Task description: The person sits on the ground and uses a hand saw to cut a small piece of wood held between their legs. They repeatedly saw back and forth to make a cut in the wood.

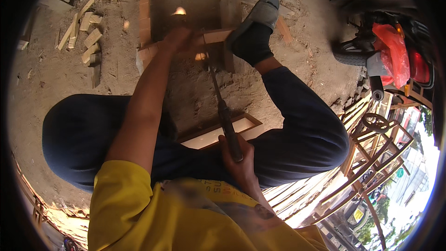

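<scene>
Two hands at work on a wooden block on sandy ground.

A hammer (226, 120) is gripped by its dark handle in the clenched right hand (239, 158), the slim shaft running up to a head that meets the wooden block (214, 37) just beside the left hand (176, 38). The block is pressed down by the left hand, fingers closed over it, though the hold is blurred. The block's right end is pinned under a grey shoe (260, 16) worn over a dark sock. Dark trousers are seen on both bent knees, with a yellow shirt at the lower edge. A flat framed panel (218, 132) lies on the ground between the legs. Offcuts of wood (88, 35) are scattered at upper left, well apart from the block. A red motorcycle (395, 56) is parked at right, near stacked wooden frames (371, 144).
</scene>
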The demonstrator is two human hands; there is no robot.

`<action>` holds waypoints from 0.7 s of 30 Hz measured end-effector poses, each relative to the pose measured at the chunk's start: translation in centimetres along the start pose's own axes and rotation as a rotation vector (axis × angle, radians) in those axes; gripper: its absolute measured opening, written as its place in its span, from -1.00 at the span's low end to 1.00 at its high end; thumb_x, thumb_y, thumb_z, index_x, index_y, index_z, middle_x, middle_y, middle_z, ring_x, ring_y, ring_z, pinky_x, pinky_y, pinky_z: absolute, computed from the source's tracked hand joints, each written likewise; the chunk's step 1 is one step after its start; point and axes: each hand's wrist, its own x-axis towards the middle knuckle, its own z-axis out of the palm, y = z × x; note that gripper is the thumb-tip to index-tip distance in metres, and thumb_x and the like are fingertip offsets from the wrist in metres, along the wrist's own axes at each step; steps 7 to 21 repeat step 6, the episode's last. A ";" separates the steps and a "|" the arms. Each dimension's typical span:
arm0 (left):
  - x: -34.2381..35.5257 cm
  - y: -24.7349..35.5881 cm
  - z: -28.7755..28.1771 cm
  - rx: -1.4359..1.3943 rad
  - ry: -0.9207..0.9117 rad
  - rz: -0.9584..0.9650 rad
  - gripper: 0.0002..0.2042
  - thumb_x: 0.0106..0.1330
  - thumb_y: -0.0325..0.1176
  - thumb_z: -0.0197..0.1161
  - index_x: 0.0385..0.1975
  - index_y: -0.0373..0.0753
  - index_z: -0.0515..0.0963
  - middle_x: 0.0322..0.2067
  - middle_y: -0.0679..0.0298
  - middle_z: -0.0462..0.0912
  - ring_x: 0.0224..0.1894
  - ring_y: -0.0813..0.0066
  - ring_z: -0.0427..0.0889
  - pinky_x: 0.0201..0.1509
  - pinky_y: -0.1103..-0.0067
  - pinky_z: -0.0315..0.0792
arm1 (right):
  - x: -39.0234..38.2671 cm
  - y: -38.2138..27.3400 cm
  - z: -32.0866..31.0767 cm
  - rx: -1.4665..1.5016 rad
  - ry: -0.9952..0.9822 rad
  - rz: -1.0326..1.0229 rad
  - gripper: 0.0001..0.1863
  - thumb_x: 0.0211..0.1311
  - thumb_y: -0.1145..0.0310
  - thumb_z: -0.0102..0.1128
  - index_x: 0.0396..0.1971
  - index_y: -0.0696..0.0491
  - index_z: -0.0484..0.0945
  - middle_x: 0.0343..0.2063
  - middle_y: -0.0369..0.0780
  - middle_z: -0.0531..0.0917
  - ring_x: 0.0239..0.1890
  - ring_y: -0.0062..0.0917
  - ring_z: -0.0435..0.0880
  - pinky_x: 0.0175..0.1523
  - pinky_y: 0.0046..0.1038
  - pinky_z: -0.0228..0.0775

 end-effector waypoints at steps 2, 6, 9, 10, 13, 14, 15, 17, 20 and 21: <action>0.3 -0.5 0.5 0.151 0.032 0.060 -0.82 0.07 -0.48 0.22 -0.32 -0.32 0.62 -0.27 -0.05 0.64 -0.14 0.06 0.64 -0.10 0.29 0.53 | -2.0 -0.7 -0.9 0.012 0.021 0.018 -0.85 0.28 0.40 0.20 -0.41 0.18 0.54 -0.69 -0.36 0.48 -0.60 -0.82 0.34 -0.53 -0.61 0.17; -0.6 1.5 0.6 0.127 0.025 0.000 -0.79 0.03 -0.48 0.26 -0.29 -0.33 0.61 -0.25 -0.04 0.65 -0.12 0.10 0.65 -0.08 0.30 0.53 | -2.6 -0.7 -2.0 -0.063 0.052 -0.007 -0.83 0.25 0.37 0.25 -0.34 0.18 0.57 -0.66 -0.32 0.53 -0.58 -0.81 0.36 -0.51 -0.65 0.21; -0.6 1.5 0.6 0.127 0.025 0.000 -0.79 0.03 -0.48 0.26 -0.29 -0.33 0.61 -0.25 -0.04 0.65 -0.12 0.10 0.65 -0.08 0.30 0.53 | -2.6 -0.7 -2.0 -0.063 0.052 -0.007 -0.83 0.25 0.37 0.25 -0.34 0.18 0.57 -0.66 -0.32 0.53 -0.58 -0.81 0.36 -0.51 -0.65 0.21; -0.6 1.5 0.6 0.127 0.025 0.000 -0.79 0.03 -0.48 0.26 -0.29 -0.33 0.61 -0.25 -0.04 0.65 -0.12 0.10 0.65 -0.08 0.30 0.53 | -2.6 -0.7 -2.0 -0.063 0.052 -0.007 -0.83 0.25 0.37 0.25 -0.34 0.18 0.57 -0.66 -0.32 0.53 -0.58 -0.81 0.36 -0.51 -0.65 0.21; -0.6 1.5 0.6 0.127 0.025 0.000 -0.79 0.03 -0.48 0.26 -0.29 -0.33 0.61 -0.25 -0.04 0.65 -0.12 0.10 0.65 -0.08 0.30 0.53 | -2.6 -0.7 -2.0 -0.063 0.052 -0.007 -0.83 0.25 0.37 0.25 -0.34 0.18 0.57 -0.66 -0.32 0.53 -0.58 -0.81 0.36 -0.51 -0.65 0.21; -0.6 1.5 0.6 0.127 0.025 0.000 -0.79 0.03 -0.48 0.26 -0.29 -0.33 0.61 -0.25 -0.04 0.65 -0.12 0.10 0.65 -0.08 0.30 0.53 | -2.6 -0.7 -2.0 -0.063 0.052 -0.007 -0.83 0.25 0.37 0.25 -0.34 0.18 0.57 -0.66 -0.32 0.53 -0.58 -0.81 0.36 -0.51 -0.65 0.21; -0.6 1.5 0.6 0.127 0.025 0.000 -0.79 0.03 -0.48 0.26 -0.29 -0.33 0.61 -0.25 -0.04 0.65 -0.12 0.10 0.65 -0.08 0.30 0.53 | -2.6 -0.7 -2.0 -0.063 0.052 -0.007 -0.83 0.25 0.37 0.25 -0.34 0.18 0.57 -0.66 -0.32 0.53 -0.58 -0.81 0.36 -0.51 -0.65 0.21; -0.6 1.5 0.6 0.127 0.025 0.000 -0.79 0.03 -0.48 0.26 -0.29 -0.33 0.61 -0.25 -0.04 0.65 -0.12 0.10 0.65 -0.08 0.30 0.53 | -2.6 -0.7 -2.0 -0.063 0.052 -0.007 -0.83 0.25 0.37 0.25 -0.34 0.18 0.57 -0.66 -0.32 0.53 -0.58 -0.81 0.36 -0.51 -0.65 0.21; -0.6 1.5 0.6 0.127 0.025 0.000 -0.79 0.03 -0.48 0.26 -0.29 -0.33 0.61 -0.25 -0.04 0.65 -0.12 0.10 0.65 -0.08 0.30 0.53 | -2.6 -0.7 -2.0 -0.063 0.052 -0.007 -0.83 0.25 0.37 0.25 -0.34 0.18 0.57 -0.66 -0.32 0.53 -0.58 -0.81 0.36 -0.51 -0.65 0.21; -0.6 1.5 0.6 0.127 0.025 0.000 -0.79 0.03 -0.48 0.26 -0.29 -0.33 0.61 -0.25 -0.04 0.65 -0.12 0.10 0.65 -0.08 0.30 0.53 | -2.6 -0.7 -2.0 -0.063 0.052 -0.007 -0.83 0.25 0.37 0.25 -0.34 0.18 0.57 -0.66 -0.32 0.53 -0.58 -0.81 0.36 -0.51 -0.65 0.21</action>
